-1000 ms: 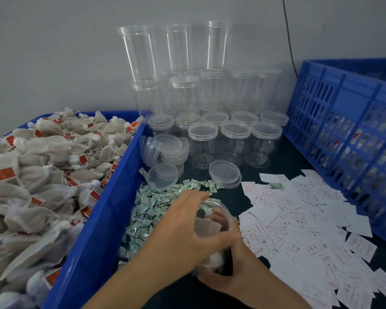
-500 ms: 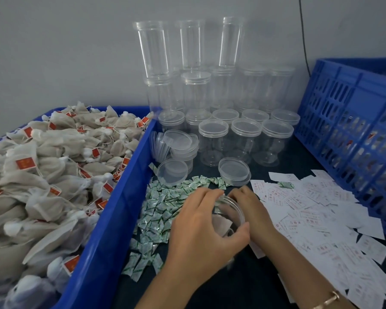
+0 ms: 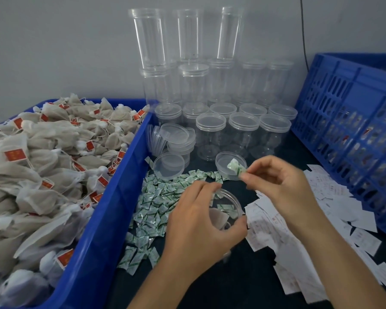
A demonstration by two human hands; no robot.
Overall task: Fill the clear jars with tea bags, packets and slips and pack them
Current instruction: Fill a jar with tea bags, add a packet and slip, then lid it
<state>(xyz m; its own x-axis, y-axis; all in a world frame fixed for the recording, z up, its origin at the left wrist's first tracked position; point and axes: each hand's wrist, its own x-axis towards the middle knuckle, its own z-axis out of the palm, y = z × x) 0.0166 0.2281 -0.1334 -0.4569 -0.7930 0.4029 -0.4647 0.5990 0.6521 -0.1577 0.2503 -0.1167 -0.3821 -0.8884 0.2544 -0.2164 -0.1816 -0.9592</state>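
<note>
I log the right hand (image 3: pixel 281 181) lifted off the jar (image 3: pixel 232 210), now pinching a green packet (image 3: pixel 235 168) just behind it; left hand (image 3: pixel 201 221) grips the jar, tea bag (image 3: pixel 217 217) inside, so packet drop looks next.

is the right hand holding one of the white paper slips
No, the right hand pinches a small green-and-white packet above the jar that the left hand grips.

Views: I have one, worn on the head.
Facing: forward and down over the dark table (image 3: pixel 243 279), up to the grey wall (image 3: pixel 54 41) behind the stacked jars (image 3: pixel 193 85).
Nearness: close; left hand (image 3: pixel 201 219) and right hand (image 3: pixel 283 181) fill my lower centre.
</note>
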